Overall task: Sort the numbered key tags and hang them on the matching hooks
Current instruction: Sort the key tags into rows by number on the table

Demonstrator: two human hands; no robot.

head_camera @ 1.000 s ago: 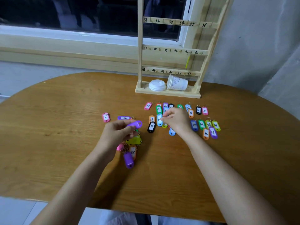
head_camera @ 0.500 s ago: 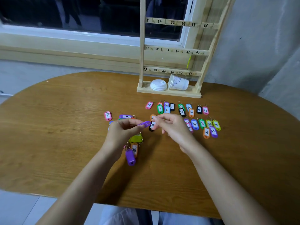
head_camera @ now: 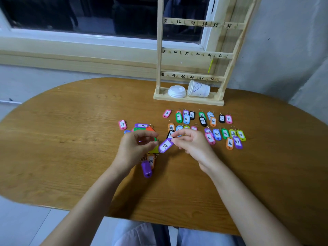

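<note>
Right hand (head_camera: 193, 145) pinches purple tag 28 (head_camera: 166, 145); left hand (head_camera: 135, 150) curled beside it, grip unclear. Wooden counter (head_camera: 71, 157) under both forearms, window (head_camera: 88, 15) behind.

The purple tag (head_camera: 166, 145) in the grip is seen as glossy plastic with a matt white paper label. Beneath the grip, the tabletop (head_camera: 71, 148) is shown as smooth, satin-finished grained wood. Beyond the grip, the rack (head_camera: 188, 102) is made of pale, matt bare wood.

Rack rails (head_camera: 192, 54) read 31–36, 37–42, 43–48; purple tag (head_camera: 166, 145) reads 28.
</note>
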